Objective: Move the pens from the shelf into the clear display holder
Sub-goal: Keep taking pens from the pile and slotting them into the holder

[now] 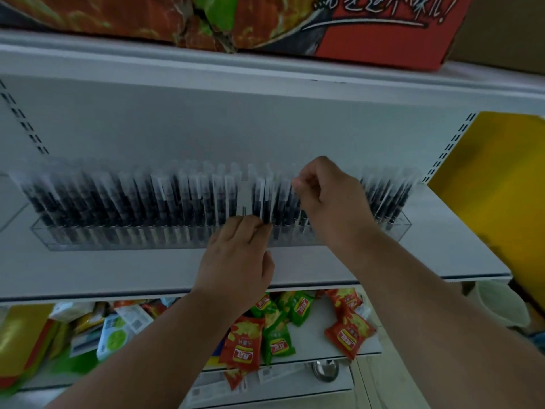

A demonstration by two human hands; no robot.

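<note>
a long clear display holder [73, 242] sits along the back of a white shelf [413, 261], packed nearly end to end with dark pens [118, 202] standing in clear sleeves, leaning a little this way and that; the picture is soft, so single pens run together and i could not count them. near the middle there is a narrow gap in the row where the pale back panel shows through. the left hand [236, 261] is down at the holder's front wall, fingers curled in and pinched around the lower end of one pen [267, 202] just right of that gap, though the fingertips themselves are tucked behind the knuckles and the grip is hard to read exactly. the right hand [327, 196] is higher, over the pen tops, thumb and forefinger drawn together at what looks like the top of a sleeve; whether it truly has hold of one i cannot tell, and it hides the pens behind it. both forearms run out of the bottom of the view. above, a red printed carton [368, 28] is cut off by the top edge. on the lower shelf, half hidden under the arms, lie red and green snack packets [348, 335], blurred at the left. something yellow [501, 187] stands at the right edge, only partly seen.
</note>
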